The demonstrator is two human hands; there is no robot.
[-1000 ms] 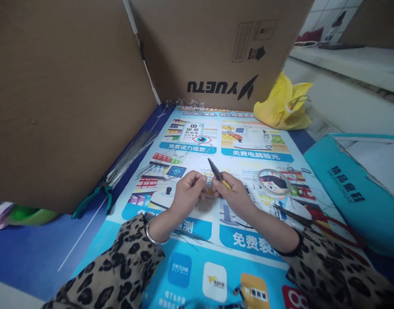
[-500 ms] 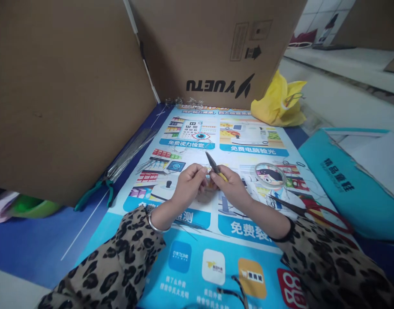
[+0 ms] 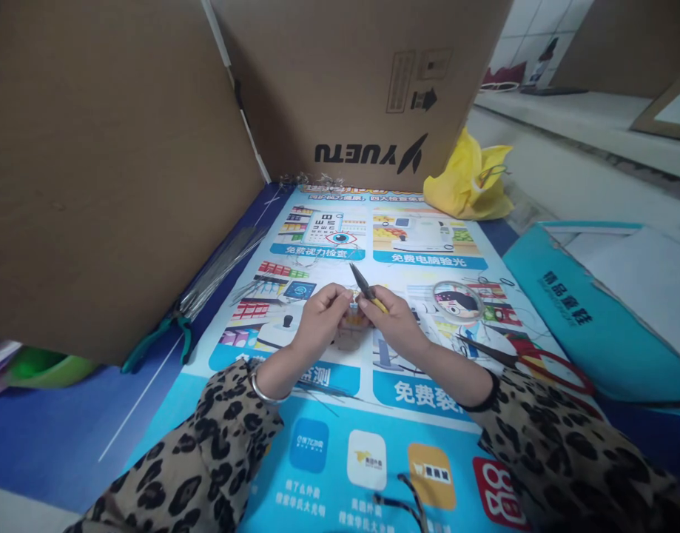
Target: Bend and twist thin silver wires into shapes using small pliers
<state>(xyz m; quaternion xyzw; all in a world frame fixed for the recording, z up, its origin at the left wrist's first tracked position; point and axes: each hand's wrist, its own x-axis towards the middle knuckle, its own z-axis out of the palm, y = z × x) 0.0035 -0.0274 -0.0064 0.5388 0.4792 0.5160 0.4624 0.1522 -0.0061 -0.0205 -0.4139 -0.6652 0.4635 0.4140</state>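
Well, the left grip [image 3: 322,317] is pinched, the right grip [image 3: 398,322] clasps pliers [image 3: 361,280] (teal box [image 3: 600,333], white inside).

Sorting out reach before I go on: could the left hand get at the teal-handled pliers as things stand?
Probably yes: the left hand seems busy pinching something too small to identify, but the teal handles lie uncovered to its left, beside the cardboard.

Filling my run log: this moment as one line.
left hand: pinched, contents unclear | right hand: holds pointed tool | nearby: red scissors, green pliers
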